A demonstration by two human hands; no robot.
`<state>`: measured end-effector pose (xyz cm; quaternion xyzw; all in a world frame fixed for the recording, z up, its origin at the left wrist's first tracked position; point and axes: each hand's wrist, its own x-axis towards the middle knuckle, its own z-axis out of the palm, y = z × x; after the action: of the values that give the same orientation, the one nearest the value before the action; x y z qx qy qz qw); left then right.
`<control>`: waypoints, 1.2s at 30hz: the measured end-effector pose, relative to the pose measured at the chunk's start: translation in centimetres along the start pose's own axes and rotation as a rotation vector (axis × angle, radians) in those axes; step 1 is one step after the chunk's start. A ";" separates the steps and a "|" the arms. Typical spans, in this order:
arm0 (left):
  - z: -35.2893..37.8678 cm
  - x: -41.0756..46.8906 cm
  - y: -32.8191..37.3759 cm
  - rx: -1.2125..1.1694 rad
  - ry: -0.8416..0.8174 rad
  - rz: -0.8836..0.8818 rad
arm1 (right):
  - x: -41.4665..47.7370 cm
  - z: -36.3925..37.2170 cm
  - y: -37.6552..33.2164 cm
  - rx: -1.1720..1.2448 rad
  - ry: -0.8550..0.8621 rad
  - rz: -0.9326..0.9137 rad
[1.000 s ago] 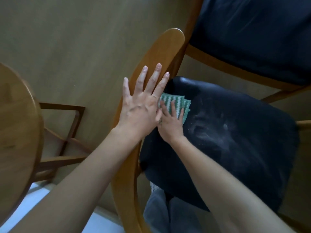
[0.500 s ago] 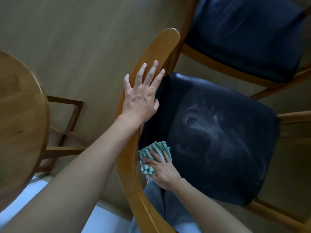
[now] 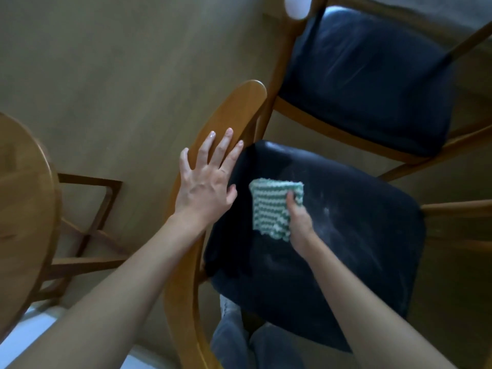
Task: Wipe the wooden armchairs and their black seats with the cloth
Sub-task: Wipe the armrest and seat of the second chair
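**Cloth, one.** A green-and-white zigzag-knit square cloth (image 3: 270, 206) lay on the near armchair's black padded seat (image 3: 340, 257), on the seat's rear left part. The right hand (image 3: 299, 222) held it at its right edge. One digit lay on top of the fabric and the other fingers were tucked out of sight, closed on the cloth. Most of the cloth spread to the left of that hand and beyond it.

**Hands, two.** The left hand (image 3: 206, 179) lay flat on the curved wooden back rail (image 3: 229, 115) just left of the seat. Its fingers (image 3: 223, 145) were straight and spread wide, and it held nothing. Its thumb came near the cloth's left edge without touching it.

**Wooden armchairs, two.** The near chair carried the black padded seat, which showed pale dusty smears to the right of the cloth. The second armchair's wooden frame (image 3: 319, 121) stood just beyond the seat's far edge and carried its own black seat (image 3: 367, 83).

**Black seats, two.** There was one to each chair.

**Round wooden counter, one.** The round wooden counter (image 3: 24, 209) stood on a brown wooden underframe (image 3: 87, 235), well to the left of the seat and past the back rail.

**Other.** Grey trousers (image 3: 234, 339) showed below the seat's near edge. A tan floor (image 3: 119, 62) lay beyond and to the left of the seat.
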<state>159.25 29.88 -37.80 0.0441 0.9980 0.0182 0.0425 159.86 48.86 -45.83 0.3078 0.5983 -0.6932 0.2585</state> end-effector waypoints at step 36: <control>0.0 0.2 0.1 -0.052 0.015 -0.008 | 3.2 -0.6 5.2 -1.521 -0.192 -0.427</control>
<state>159.06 30.01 -37.85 0.0387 0.9976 0.0444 0.0365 161.53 48.76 -51.70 -0.1357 0.9286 -0.1527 0.3098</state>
